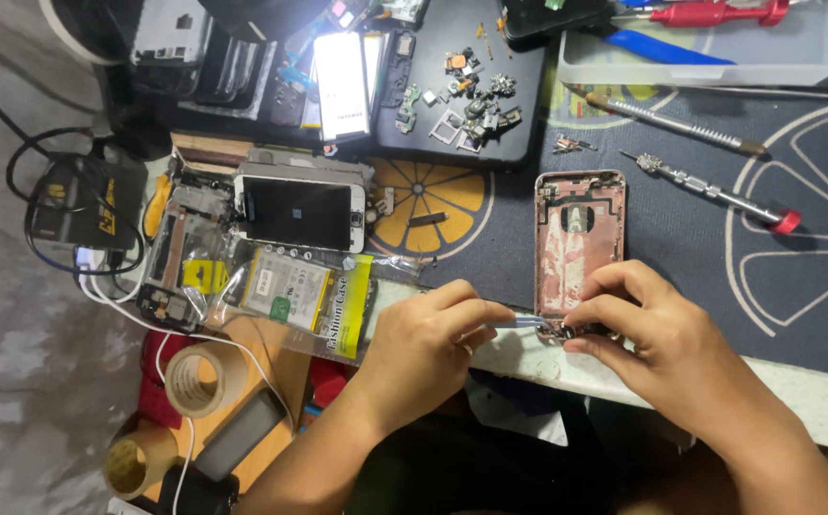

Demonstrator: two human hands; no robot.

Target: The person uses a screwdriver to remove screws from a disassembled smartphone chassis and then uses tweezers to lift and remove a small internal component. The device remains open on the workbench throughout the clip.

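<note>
An opened pink phone housing [578, 238] lies face up on a dark mat with orange-slice print [681, 257], near the table's front edge. My left hand [433, 343] pinches thin metal tweezers [519, 322], their tips pointing at the housing's bottom end. My right hand [647, 324] rests on that same bottom end, its fingertips pressed on a small dark part there. The fingers hide the lower edge of the housing.
Two screwdrivers [719, 186] [671, 122] lie right of the housing. A dark tray of small phone parts [471, 105] and a clear plastic box [719, 57] sit at the back. A white phone screen [301, 212], bagged parts [290, 286] and tape rolls [199, 377] crowd the left.
</note>
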